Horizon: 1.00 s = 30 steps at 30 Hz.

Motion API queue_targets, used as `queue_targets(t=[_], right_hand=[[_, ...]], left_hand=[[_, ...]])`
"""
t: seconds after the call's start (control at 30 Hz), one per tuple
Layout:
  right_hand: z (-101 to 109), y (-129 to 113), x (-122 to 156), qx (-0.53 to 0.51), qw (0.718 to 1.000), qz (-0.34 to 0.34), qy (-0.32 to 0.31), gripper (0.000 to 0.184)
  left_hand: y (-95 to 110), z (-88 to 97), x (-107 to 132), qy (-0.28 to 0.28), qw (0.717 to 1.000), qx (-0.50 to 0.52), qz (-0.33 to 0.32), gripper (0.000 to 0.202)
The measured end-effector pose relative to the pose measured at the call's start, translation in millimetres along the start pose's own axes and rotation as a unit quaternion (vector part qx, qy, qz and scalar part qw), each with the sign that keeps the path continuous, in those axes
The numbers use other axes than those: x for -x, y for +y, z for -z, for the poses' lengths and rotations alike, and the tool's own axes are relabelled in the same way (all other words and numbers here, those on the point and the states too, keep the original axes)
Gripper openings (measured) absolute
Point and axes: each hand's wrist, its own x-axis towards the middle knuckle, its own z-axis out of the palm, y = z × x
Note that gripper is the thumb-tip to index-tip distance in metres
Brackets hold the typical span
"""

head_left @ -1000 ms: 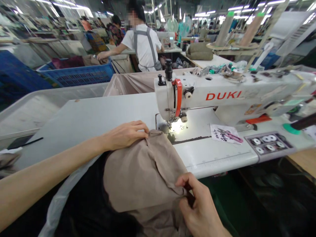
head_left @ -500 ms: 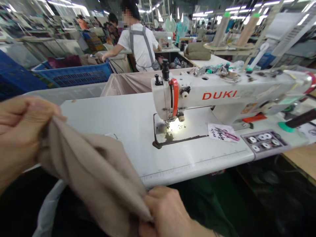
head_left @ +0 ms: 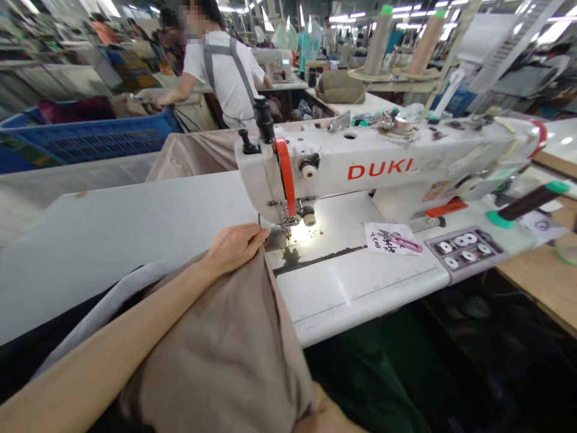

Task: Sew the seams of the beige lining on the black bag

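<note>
A large piece of taupe fabric (head_left: 216, 349) hangs over the front edge of the sewing table, its right edge pulled fairly straight between my hands. My left hand (head_left: 237, 245) grips the fabric's upper corner, just left of the needle area of the white sewing machine (head_left: 333, 162). Low in the view, my right hand (head_left: 322, 412) holds the fabric's lower right edge; its fingers are partly hidden by the cloth. The machine's lamp lights the needle plate, and no cloth is seen under the needle.
Pink-handled thread snips (head_left: 403, 242) lie on a paper note (head_left: 376, 237). Right of them sits a bobbin tray (head_left: 469, 255), with a dark thread cone (head_left: 527, 204) behind. A blue crate (head_left: 90, 135) and a co-worker in a white shirt (head_left: 229, 72) are beyond the table.
My left hand has carried the fabric's corner right, from the far left to beside the needle. My right hand moved slightly down and right. The camera view has shifted to the right.
</note>
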Motion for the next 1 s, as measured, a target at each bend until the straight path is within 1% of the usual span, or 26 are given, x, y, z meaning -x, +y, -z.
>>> queue_targets(t=[0.03,0.07,0.1,0.13,0.17,0.2,0.23,0.27,0.3,0.33,0.4,0.47,0.53,0.6,0.7,0.73,0.77,0.8,0.83,0.9,1.0], right_hand=[[26,7,12,0.002,0.997,-0.036,0.073,0.023],[48,12,23,0.018,0.989,-0.064,0.131,0.022],[67,12,34,0.041,0.983,-0.084,0.160,0.020],[82,9,42,0.062,0.981,-0.087,0.162,0.021],[92,1,47,0.088,0.983,-0.065,0.148,0.023],[98,-11,49,0.111,0.985,-0.020,0.128,0.025],[101,-26,49,0.133,0.984,0.043,0.108,0.028],[100,-43,46,0.152,0.975,0.115,0.112,0.029],[98,-61,42,0.164,0.959,0.185,0.138,0.029],[94,-80,36,0.180,0.939,0.244,0.165,0.024],[82,-114,20,0.249,0.895,0.304,0.210,0.015],[67,-141,0,0.315,0.854,0.356,0.213,0.013],[50,-158,-22,0.354,0.832,0.386,0.181,0.013],[35,-166,-44,0.391,0.815,0.394,0.168,0.010],[20,-169,-68,0.440,0.793,0.375,0.193,0.008],[18,-169,-73,0.444,0.792,0.366,0.204,0.006],[17,-169,-76,0.438,0.798,0.357,0.210,0.005],[16,-169,-79,0.420,0.810,0.349,0.211,0.006],[17,-169,-81,0.393,0.827,0.345,0.207,0.008],[18,-171,-84,0.309,0.869,0.341,0.183,0.012],[20,-175,-88,0.109,0.937,0.311,0.117,0.023]], left_hand=[[7,-9.6,1,-0.010,0.999,0.033,-0.010,0.052],[15,-13.8,2,-0.025,0.997,0.069,-0.023,0.052],[22,-13.5,2,-0.048,0.993,0.105,-0.038,0.051],[28,-9.7,2,-0.075,0.986,0.141,-0.054,0.048],[31,-3.8,1,-0.101,0.977,0.174,-0.067,0.045],[33,2.9,-1,-0.125,0.969,0.202,-0.074,0.041],[33,9.5,-3,-0.141,0.961,0.224,-0.074,0.039],[31,15.3,-4,-0.151,0.957,0.241,-0.066,0.038],[28,19.9,-6,-0.154,0.954,0.251,-0.053,0.037],[24,23.2,-7,-0.156,0.953,0.257,-0.037,0.037],[17,27.0,-8,-0.152,0.953,0.261,-0.007,0.039],[13,28.4,-8,-0.148,0.953,0.263,0.011,0.043],[12,28.9,-8,-0.147,0.952,0.267,0.011,0.045],[12,29.2,-8,-0.153,0.950,0.274,-0.007,0.042],[12,29.2,-7,-0.163,0.945,0.281,-0.042,0.037],[11,29.2,-7,-0.166,0.944,0.282,-0.051,0.035],[11,29.2,-7,-0.169,0.942,0.283,-0.059,0.034],[10,29.4,-7,-0.172,0.941,0.283,-0.066,0.033],[10,29.8,-7,-0.175,0.940,0.286,-0.070,0.032],[9,31.7,-6,-0.182,0.936,0.293,-0.072,0.031],[10,37.0,-6,-0.195,0.929,0.308,-0.064,0.029]])
